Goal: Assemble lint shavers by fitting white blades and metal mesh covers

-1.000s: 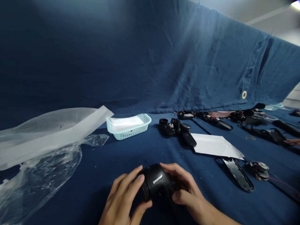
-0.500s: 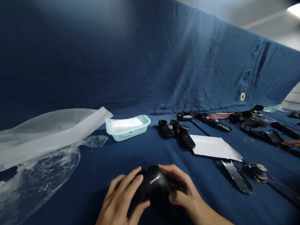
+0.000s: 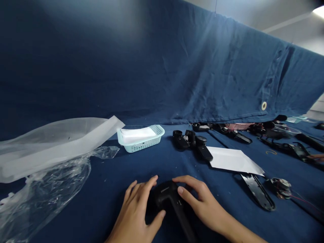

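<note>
A black hair dryer (image 3: 165, 193) is low in the middle of the head view, its handle pointing down towards the bottom edge. My right hand (image 3: 199, 199) grips the right side of its head, the thumb lying near the handle joint. Around the left side of the dryer, my left hand (image 3: 136, 209) has its fingers spread and its thumb apart. Whether those left fingertips touch the casing is hard to see against the dark cloth. The dryer's underside is hidden.
Clear plastic bags (image 3: 58, 192) lie at left, beside a light blue basket (image 3: 144, 145) holding white paper. Black dryer parts (image 3: 202, 148) and a white sheet (image 3: 233, 160) are right of centre. Further right lie a casing half (image 3: 260, 194) and a wired motor (image 3: 280, 187).
The hair dryer has turned, so its handle now shows pointing down and its logo faces away more. My right thumb has moved up onto the casing, and my left fingers have spread.
</note>
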### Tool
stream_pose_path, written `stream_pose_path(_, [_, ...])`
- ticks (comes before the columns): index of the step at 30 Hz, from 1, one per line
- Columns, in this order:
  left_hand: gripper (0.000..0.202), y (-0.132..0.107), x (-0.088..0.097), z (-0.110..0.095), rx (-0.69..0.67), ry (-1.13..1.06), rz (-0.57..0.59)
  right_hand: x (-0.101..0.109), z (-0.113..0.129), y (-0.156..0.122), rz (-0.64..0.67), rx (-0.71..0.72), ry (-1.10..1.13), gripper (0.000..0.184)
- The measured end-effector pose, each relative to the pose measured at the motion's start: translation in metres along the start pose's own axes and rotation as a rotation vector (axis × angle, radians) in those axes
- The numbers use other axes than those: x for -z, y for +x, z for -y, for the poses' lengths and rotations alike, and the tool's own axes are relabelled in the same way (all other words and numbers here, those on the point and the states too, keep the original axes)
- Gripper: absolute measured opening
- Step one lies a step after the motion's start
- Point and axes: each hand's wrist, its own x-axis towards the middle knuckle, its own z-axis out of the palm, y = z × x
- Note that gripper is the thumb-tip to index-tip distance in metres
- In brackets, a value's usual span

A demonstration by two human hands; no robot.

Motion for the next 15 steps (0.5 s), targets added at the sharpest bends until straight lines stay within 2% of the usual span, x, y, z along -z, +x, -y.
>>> stream_pose_path(4, [0.057,-0.002,0.0,0.004,0.043,0.022,-0.07,0.003,-0.006,0.004,-0.082,0.014,-0.173,0.024])
stream_pose_path(6, [0.054,-0.003,0.002,0.005,0.013,0.019,-0.101,0.005,-0.009,0.006,-0.114,0.046,-0.193,0.02])
stream_pose_path(10, [0.045,-0.005,0.01,0.002,-0.228,-0.001,-0.152,0.009,-0.011,0.008,-0.103,0.1,-0.124,0.015])
stream_pose_path(13, [0.029,-0.009,0.013,-0.008,-0.458,-0.02,-0.257,0.01,-0.01,0.007,-0.069,0.152,-0.102,0.01])
stream_pose_path(15, [0.031,-0.014,0.013,-0.016,-0.557,-0.015,-0.289,0.009,-0.01,0.005,-0.069,0.214,-0.143,0.005])
